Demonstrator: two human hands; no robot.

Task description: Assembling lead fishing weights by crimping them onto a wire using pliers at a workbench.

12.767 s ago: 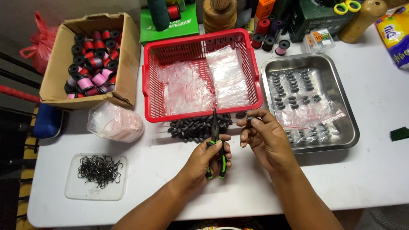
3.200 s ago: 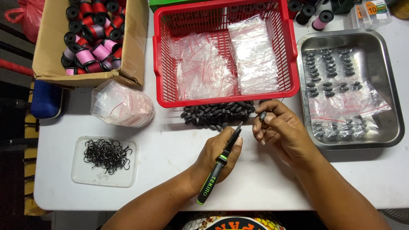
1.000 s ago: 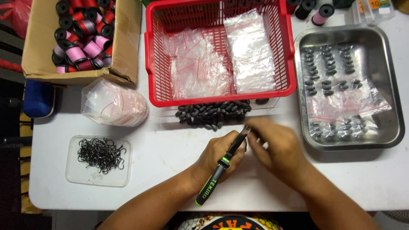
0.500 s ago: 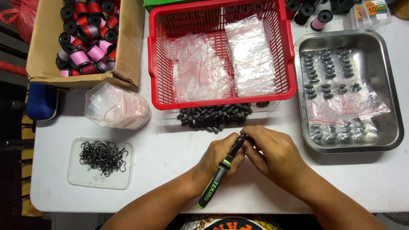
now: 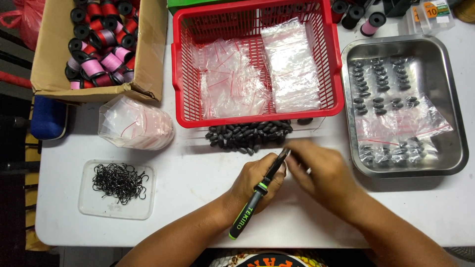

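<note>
My left hand grips pliers with black and green handles, jaws pointing up and right. My right hand is blurred and sits right at the jaw tips, fingers pinched together; what they hold is too small to make out. Just beyond both hands lies a pile of small dark oval weights on the white table.
A red basket holds clear zip bags. At right, a steel tray carries rows of dark weights and filled bags. At left are a lid of black hooks, a bag bundle and a cardboard box of thread spools.
Over the last seconds both hands drew back slightly from the weight pile toward me. The pliers' jaws and my right fingers have come together, and the right hand now moves fast enough to blur.
</note>
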